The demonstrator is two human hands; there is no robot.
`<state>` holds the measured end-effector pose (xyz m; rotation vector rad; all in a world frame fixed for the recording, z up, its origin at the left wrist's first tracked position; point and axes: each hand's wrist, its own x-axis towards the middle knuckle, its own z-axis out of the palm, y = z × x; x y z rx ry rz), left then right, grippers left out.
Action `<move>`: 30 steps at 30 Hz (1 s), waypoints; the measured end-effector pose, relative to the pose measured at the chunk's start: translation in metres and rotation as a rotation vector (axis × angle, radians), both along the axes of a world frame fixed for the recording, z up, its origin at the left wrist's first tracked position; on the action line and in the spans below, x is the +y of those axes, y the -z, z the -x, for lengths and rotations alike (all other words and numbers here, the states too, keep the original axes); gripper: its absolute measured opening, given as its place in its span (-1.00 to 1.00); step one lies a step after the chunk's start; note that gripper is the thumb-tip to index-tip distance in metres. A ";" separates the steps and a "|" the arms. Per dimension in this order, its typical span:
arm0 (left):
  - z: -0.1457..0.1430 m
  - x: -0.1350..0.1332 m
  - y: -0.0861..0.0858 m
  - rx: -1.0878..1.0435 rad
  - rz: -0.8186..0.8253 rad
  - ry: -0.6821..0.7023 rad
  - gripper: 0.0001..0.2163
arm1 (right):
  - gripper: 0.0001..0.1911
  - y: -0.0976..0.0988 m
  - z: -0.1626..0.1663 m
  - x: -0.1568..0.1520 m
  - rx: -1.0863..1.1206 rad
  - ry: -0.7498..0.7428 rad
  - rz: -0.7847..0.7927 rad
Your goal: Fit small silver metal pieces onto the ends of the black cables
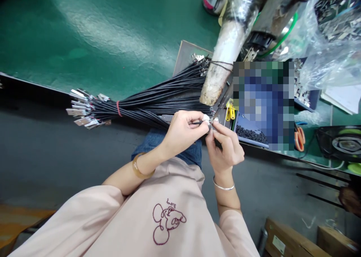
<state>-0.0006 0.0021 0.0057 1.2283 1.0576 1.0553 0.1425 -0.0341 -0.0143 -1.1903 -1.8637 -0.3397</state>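
Note:
My left hand (182, 133) is closed in a pinch on the end of a black cable (196, 123), at the table's front edge. My right hand (225, 146) meets it there, thumb and fingers pressed together at the cable's tip; whatever small piece they grip is too tiny to make out. White covers wrap some of the fingertips. To the left lies a bundle of black cables (141, 105), tied by a red band (119, 109), with flat metal pieces (81, 108) at its far left end.
A plastic-wrapped tube (222, 58) slants down just beyond my hands. Yellow cutters (230, 111) lie beside a blue tray (251, 139) of small black parts, partly blurred out. Orange-handled scissors (299, 138) and a black fan-like device (342, 142) are farther right on the green table (84, 35).

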 end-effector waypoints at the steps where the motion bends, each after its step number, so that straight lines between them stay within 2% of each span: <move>1: 0.000 0.000 0.000 0.005 -0.001 0.001 -0.84 | -0.80 0.001 0.000 0.000 -0.001 -0.003 -0.005; 7: 0.003 -0.002 -0.001 0.052 -0.027 0.028 -0.85 | -0.80 0.001 -0.003 -0.003 0.014 -0.020 -0.007; 10: 0.005 -0.004 0.002 0.090 -0.075 0.061 -0.82 | -0.79 -0.004 -0.002 -0.004 0.102 0.025 0.001; 13: 0.008 -0.005 0.004 0.114 -0.156 0.078 -0.80 | -0.86 -0.012 0.000 -0.005 0.335 0.038 0.193; 15: 0.009 -0.005 0.005 0.130 -0.204 0.072 -0.79 | -0.92 -0.017 0.001 -0.004 0.497 -0.008 0.373; 17: 0.010 -0.004 0.004 0.133 -0.219 0.064 -0.78 | -0.92 -0.020 0.002 -0.004 0.571 -0.043 0.466; 20: 0.009 -0.002 0.002 0.100 -0.159 0.040 -0.81 | -0.91 -0.020 0.001 -0.003 0.512 -0.039 0.488; 24: 0.005 -0.001 -0.001 0.031 -0.054 0.001 -0.86 | -0.91 -0.019 -0.001 -0.001 0.420 -0.021 0.434; 30: 0.001 0.000 0.000 -0.003 -0.036 -0.021 -0.88 | -0.91 -0.017 0.000 0.003 0.460 -0.021 0.462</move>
